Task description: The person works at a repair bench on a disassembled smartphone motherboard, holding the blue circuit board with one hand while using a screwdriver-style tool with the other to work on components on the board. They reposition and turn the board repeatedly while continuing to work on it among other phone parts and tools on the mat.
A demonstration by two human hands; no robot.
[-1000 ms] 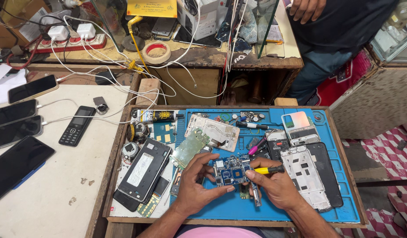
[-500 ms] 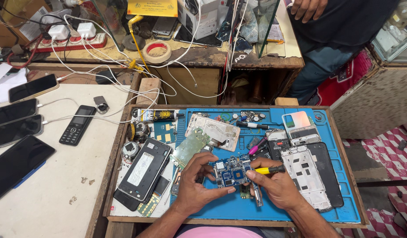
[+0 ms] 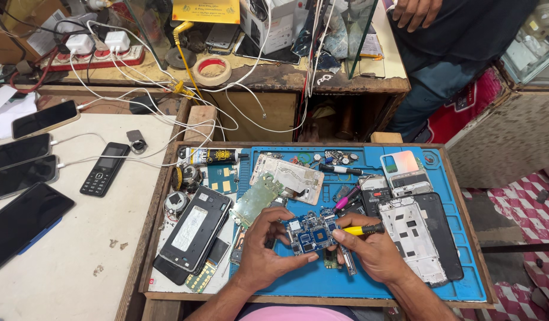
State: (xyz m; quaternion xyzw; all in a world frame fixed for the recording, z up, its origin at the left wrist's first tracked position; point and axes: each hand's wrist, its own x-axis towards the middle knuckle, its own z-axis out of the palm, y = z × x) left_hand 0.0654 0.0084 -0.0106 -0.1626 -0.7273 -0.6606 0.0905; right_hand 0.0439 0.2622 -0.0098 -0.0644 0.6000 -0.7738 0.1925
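Right hand (image 3: pixel 375 252): fingers clamped on yellow-handled screwdriver (image 3: pixel 362 229), unchanged from earlier frame.
Left hand (image 3: pixel 267 249): pinching blue circuit board (image 3: pixel 311 233), as before.
Screwdriver axis: handle at 3 o'clock, tip toward 9.
Board location: blue mat (image 3: pixel 441 279), centre.

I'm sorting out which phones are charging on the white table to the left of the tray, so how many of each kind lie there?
Black touchscreen smartphones lying flat: 4
Black keypad phone with buttons: 1
Total: 5
White cables reach three of the smartphones; the large one nearest the front edge shows no cable.
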